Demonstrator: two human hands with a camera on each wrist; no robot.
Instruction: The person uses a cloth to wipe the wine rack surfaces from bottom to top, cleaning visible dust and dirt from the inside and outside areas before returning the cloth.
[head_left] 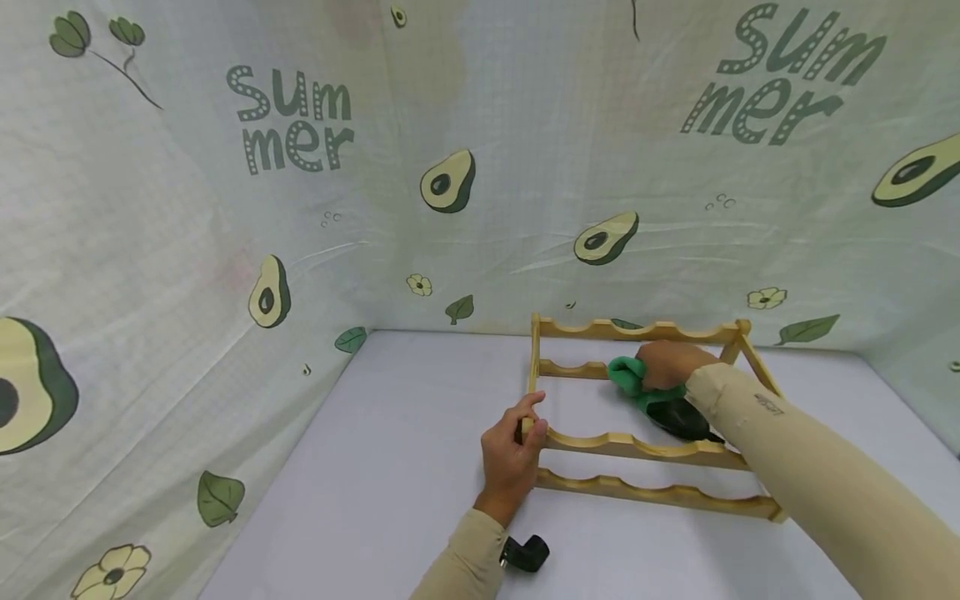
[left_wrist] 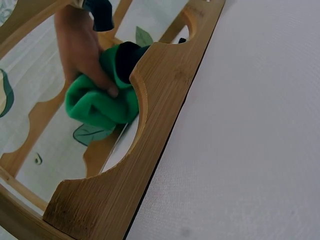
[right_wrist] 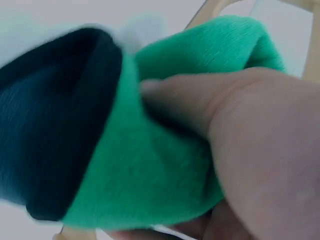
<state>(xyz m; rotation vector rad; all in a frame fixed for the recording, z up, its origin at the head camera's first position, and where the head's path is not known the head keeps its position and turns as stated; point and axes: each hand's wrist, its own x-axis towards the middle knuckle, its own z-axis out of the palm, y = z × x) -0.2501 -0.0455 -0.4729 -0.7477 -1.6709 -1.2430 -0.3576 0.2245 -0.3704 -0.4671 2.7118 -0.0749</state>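
A light wooden bottle rack (head_left: 622, 444) with scalloped rails stands on the white table. At its near left corner my left hand (head_left: 510, 454) grips the end of the upper front rail, thumb on top. My right hand (head_left: 675, 364) reaches in between the front and back rails and holds a bunched green cloth (right_wrist: 135, 165), thumb pressed into its folds. A dark, rounded piece (right_wrist: 55, 120) adjoins the cloth; I cannot tell whether it belongs to it. In the left wrist view, the right hand and green cloth (left_wrist: 92, 102) show behind a scalloped rail (left_wrist: 150, 125).
The white tabletop (head_left: 397, 433) extends left of the rack. Behind it hangs a pale cloth backdrop (head_left: 517, 250) printed with avocados and leaves, which also runs along the left side. A black wrist device (head_left: 527, 553) sits at my left sleeve.
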